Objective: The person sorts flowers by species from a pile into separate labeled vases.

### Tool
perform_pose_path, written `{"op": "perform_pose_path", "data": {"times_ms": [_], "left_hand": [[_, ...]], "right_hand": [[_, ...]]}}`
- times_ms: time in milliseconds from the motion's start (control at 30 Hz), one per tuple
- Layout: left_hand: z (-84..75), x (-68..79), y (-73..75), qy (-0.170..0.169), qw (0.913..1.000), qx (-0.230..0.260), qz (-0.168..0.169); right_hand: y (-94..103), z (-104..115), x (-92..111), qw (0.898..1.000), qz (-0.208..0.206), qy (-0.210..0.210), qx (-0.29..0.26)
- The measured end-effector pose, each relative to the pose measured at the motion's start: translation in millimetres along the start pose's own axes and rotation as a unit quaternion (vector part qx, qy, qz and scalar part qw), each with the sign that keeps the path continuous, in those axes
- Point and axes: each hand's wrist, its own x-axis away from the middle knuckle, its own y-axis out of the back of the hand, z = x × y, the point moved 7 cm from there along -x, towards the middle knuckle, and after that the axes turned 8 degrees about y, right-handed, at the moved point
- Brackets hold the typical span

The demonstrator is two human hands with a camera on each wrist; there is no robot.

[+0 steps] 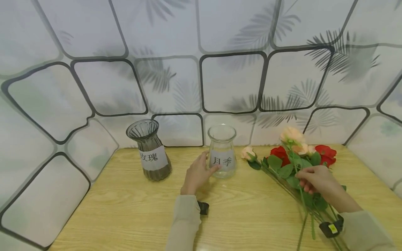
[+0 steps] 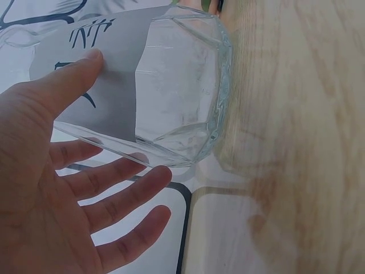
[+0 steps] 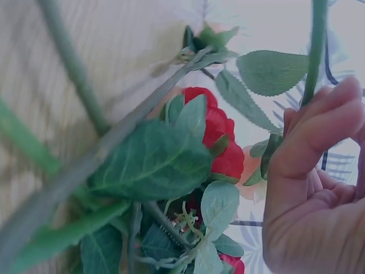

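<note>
My left hand (image 1: 196, 176) is at a clear glass vase (image 1: 223, 145) with a white label (image 1: 228, 161). In the left wrist view its thumb (image 2: 85, 71) lies over the label, while the fingers (image 2: 128, 202) spread loosely along the glass side. My right hand (image 1: 321, 181) pinches a green flower stem (image 3: 317, 45) between thumb and forefinger, above a bunch of artificial flowers. That stem rises towards the large peach flower (image 1: 291, 135). Red flowers (image 1: 326, 155), green leaves (image 3: 154, 162) and a small peach flower (image 1: 247, 153) lie around and under the right hand.
A grey ribbed glass vase (image 1: 160, 173), also labelled, stands on the left of the wooden table (image 1: 125, 216). Loose stems (image 1: 303, 226) run towards the table's front right. A patterned cloth backdrop (image 1: 232, 83) rises behind and at both sides.
</note>
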Motion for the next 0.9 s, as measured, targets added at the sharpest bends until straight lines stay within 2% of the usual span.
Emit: {"op": "perform_pose_path", "data": {"times_ms": [167,333,567,900], "left_hand": [[1.5,-0.8,-0.1,0.007,1.0,-0.002,0.001],[-0.3,0.1,0.2,0.004,1.0,0.003,0.002],[-1.2,0.3,-0.9,0.004,1.0,-0.002,0.0],[-0.2,0.1,-0.9,0.003,1.0,0.001,-0.001]], "right_hand": [[1.7,4,0,1.0,-0.001,0.011,-0.028],[-0.1,7,1,0.994,-0.004,0.018,-0.105],[-8.2,13,4,0.977,-0.001,0.005,-0.211],[-18.7,18,2,0.951,-0.012,0.008,-0.308]]}}
